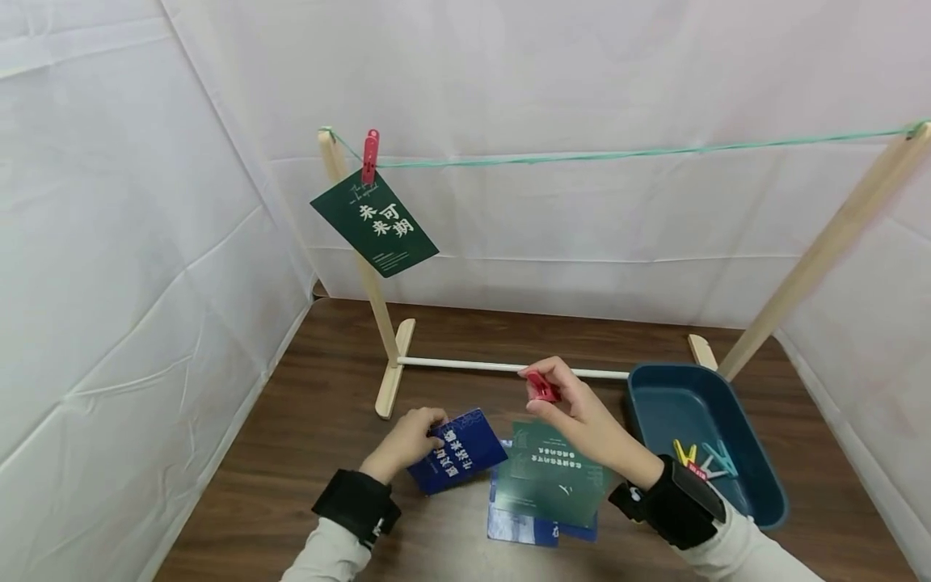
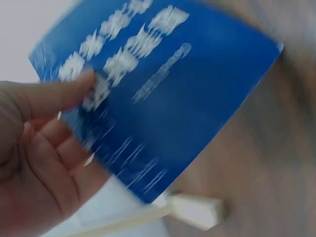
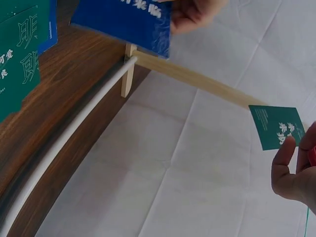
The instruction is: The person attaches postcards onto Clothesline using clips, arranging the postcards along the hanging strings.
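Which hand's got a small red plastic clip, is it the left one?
No, the right hand pinches the red clip, while the left hand holds a blue rectangular card.

Pale grey sleeves (image 1: 329, 553), black wrist straps (image 1: 355, 505)

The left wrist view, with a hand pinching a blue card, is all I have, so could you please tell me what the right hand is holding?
Observer: In the head view, the right hand holds a red clip.
Operator: Thank you; could you say whether any card is hanging up?
Observer: Yes, a green card hangs tilted near the left end of the green line, under a second red clip.
Operator: And where might I find other clips, please?
Observer: Several, including a yellow clip, lie in the dark blue tray.
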Tool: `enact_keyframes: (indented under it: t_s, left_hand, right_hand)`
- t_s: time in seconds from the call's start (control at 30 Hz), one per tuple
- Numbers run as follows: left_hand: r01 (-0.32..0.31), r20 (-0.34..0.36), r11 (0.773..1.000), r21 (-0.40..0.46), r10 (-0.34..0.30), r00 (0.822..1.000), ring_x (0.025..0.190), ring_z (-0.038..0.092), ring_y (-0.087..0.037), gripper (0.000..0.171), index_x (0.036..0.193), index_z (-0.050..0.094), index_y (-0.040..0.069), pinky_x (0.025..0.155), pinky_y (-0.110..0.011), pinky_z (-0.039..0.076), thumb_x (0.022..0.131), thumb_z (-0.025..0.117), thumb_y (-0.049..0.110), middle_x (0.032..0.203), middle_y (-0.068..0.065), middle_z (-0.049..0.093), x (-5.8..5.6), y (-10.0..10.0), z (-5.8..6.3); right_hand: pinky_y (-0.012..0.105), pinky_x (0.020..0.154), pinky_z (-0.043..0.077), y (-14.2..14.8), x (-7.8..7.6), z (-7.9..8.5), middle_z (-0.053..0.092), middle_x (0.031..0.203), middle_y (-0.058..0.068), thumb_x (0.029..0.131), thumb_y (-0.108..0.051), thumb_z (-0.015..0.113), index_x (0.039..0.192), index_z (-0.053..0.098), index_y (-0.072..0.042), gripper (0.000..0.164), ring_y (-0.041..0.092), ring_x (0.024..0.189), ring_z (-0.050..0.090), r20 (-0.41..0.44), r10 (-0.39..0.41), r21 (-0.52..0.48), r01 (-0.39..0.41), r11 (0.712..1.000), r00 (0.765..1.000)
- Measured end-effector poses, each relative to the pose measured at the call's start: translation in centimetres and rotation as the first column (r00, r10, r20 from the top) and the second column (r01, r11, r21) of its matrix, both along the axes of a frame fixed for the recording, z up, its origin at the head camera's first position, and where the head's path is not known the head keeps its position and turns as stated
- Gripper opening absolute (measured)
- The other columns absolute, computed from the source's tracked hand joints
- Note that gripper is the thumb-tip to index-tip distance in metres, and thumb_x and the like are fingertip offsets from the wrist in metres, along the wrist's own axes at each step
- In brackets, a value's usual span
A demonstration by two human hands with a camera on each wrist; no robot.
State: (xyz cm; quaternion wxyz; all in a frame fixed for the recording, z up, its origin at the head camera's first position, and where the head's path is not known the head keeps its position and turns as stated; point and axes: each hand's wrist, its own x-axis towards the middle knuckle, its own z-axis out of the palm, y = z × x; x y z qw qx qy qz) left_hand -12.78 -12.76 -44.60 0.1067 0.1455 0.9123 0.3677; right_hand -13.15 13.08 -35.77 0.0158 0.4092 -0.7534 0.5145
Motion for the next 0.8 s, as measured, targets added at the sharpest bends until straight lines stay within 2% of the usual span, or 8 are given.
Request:
enact_keyframes:
  t_s: [0.1, 0.2, 0.37, 0.5, 0.63, 0.73, 0.77, 0.8]
  left_hand:
    - [0.039, -0.018, 0.999, -0.007, -0.039, 0.999, 0.078, 0.063, -0.021, 0.013, 0.077, 0.06, 0.004, 0.069, -0.035, 0.051, 0.079, 0.068, -0.005, 0.082, -0.009, 0.068, -0.4, -0.6, 1.7]
    - [0.035, -0.035, 0.999, 0.016, -0.035, 0.999, 0.079, 0.064, -0.021, 0.014, 0.075, 0.058, 0.005, 0.07, -0.035, 0.052, 0.081, 0.067, -0.004, 0.083, -0.009, 0.068, -0.5, -1.0, 3.3]
    - [-0.04, -0.075, 0.999, 0.028, 0.042, 0.996, 0.072, 0.058, -0.015, 0.018, 0.078, 0.051, 0.006, 0.064, -0.029, 0.046, 0.085, 0.066, -0.001, 0.08, -0.006, 0.063, -0.7, -1.3, 5.5]
    - [-0.107, -0.136, 0.992, 0.073, 0.116, 0.984, 0.062, 0.045, -0.012, 0.018, 0.081, 0.05, 0.006, 0.057, -0.024, 0.036, 0.085, 0.066, 0.001, 0.072, -0.005, 0.055, -1.2, -1.5, 7.1]
    - [-0.199, -0.226, 0.963, 0.182, 0.238, 0.945, 0.061, 0.044, -0.015, 0.017, 0.08, 0.051, 0.004, 0.058, -0.025, 0.033, 0.085, 0.067, 0.002, 0.068, -0.007, 0.051, -2.2, -1.5, 8.8]
    - [-0.283, -0.26, 0.913, 0.295, 0.362, 0.895, 0.062, 0.047, -0.013, 0.017, 0.08, 0.052, 0.002, 0.059, -0.023, 0.036, 0.084, 0.068, 0.004, 0.066, -0.007, 0.05, -3.1, -1.1, 9.9]
    - [-0.297, -0.256, 0.893, 0.337, 0.391, 0.884, 0.059, 0.041, -0.013, 0.018, 0.08, 0.051, 0.001, 0.058, -0.023, 0.033, 0.084, 0.068, 0.003, 0.064, -0.007, 0.046, -3.5, -1.0, 10.3]
    - [-0.304, -0.249, 0.873, 0.381, 0.414, 0.876, 0.059, 0.041, -0.011, 0.017, 0.081, 0.052, 0.0, 0.057, -0.022, 0.033, 0.084, 0.069, 0.003, 0.065, -0.009, 0.049, -3.9, -0.8, 10.7]
  right_hand:
    - [0.023, 0.062, 0.039, -0.2, -0.1, 0.0, 0.05, 0.088, 0.004, 0.095, -0.001, 0.052, 0.12, 0.045, -0.002, 0.026, 0.008, 0.075, 0.045, -0.016, 0.017, -0.006, -0.017, 1.0, 1.0]
    - [0.022, 0.064, 0.043, -0.5, -0.3, 0.2, 0.056, 0.091, 0.007, 0.095, -0.001, 0.052, 0.12, 0.046, -0.002, 0.026, 0.006, 0.079, 0.05, -0.026, 0.026, -0.002, -0.026, 1.0, 0.999]
    - [0.022, 0.067, 0.047, -1.2, -1.2, 1.2, 0.063, 0.1, 0.011, 0.096, -0.004, 0.052, 0.122, 0.05, -0.002, 0.026, 0.004, 0.091, 0.057, -0.036, 0.004, 0.031, -0.003, 1.0, 0.999]
    - [0.023, 0.075, 0.051, -2.0, -2.6, 4.0, 0.066, 0.109, 0.016, 0.098, -0.012, 0.05, 0.124, 0.049, -0.001, 0.028, 0.004, 0.095, 0.061, -0.007, -0.018, 0.038, 0.018, 0.999, 1.0]
    - [0.021, 0.074, 0.051, -3.1, -4.6, 7.7, 0.065, 0.116, 0.018, 0.099, -0.017, 0.048, 0.123, 0.048, 0.002, 0.03, 0.006, 0.093, 0.062, -0.01, -0.049, 0.047, 0.049, 0.998, 0.999]
    - [0.019, 0.078, 0.049, -4.0, -6.4, 10.4, 0.064, 0.117, 0.018, 0.096, -0.01, 0.054, 0.12, 0.05, 0.004, 0.028, 0.013, 0.097, 0.061, -0.081, -0.116, 0.075, 0.123, 0.99, 0.99]
    - [0.019, 0.078, 0.048, -4.3, -7.0, 11.3, 0.064, 0.115, 0.018, 0.093, -0.007, 0.057, 0.117, 0.051, 0.006, 0.027, 0.013, 0.096, 0.059, -0.119, -0.144, 0.077, 0.154, 0.985, 0.982]
    - [0.018, 0.077, 0.046, -4.6, -7.6, 12.1, 0.064, 0.111, 0.018, 0.091, -0.004, 0.06, 0.116, 0.053, 0.007, 0.028, 0.013, 0.092, 0.057, -0.152, -0.174, 0.073, 0.187, 0.98, 0.973]
